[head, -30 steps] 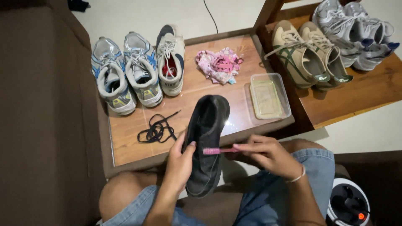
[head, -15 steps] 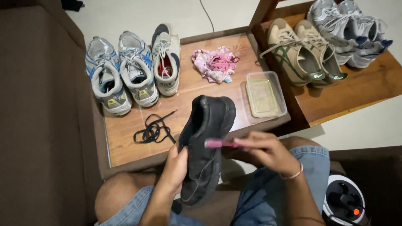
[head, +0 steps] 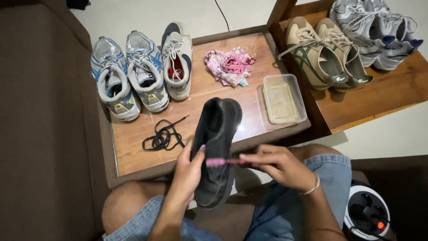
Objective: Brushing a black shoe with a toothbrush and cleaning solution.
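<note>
My left hand (head: 187, 172) grips a black shoe (head: 217, 147) by its side, holding it up over my lap and the near edge of a low wooden table (head: 133, 143). My right hand (head: 276, 165) pinches a pink brush (head: 219, 161) whose head lies across the middle of the shoe. A loose black shoelace (head: 161, 137) lies on the table just left of the shoe.
On the table stand two grey-blue trainers (head: 127, 73), a cream and navy shoe (head: 177, 58), a pink patterned cloth (head: 229, 64) and a clear plastic tub (head: 284, 99). A second wooden surface (head: 383, 96) at right holds beige-green shoes (head: 323, 53) and grey ones (head: 376, 29). A white round appliance (head: 368, 214) sits at bottom right.
The brush has slid left across the shoe and slightly down, and the shoe has tipped back more upright; my left thumb now rests higher on it.
</note>
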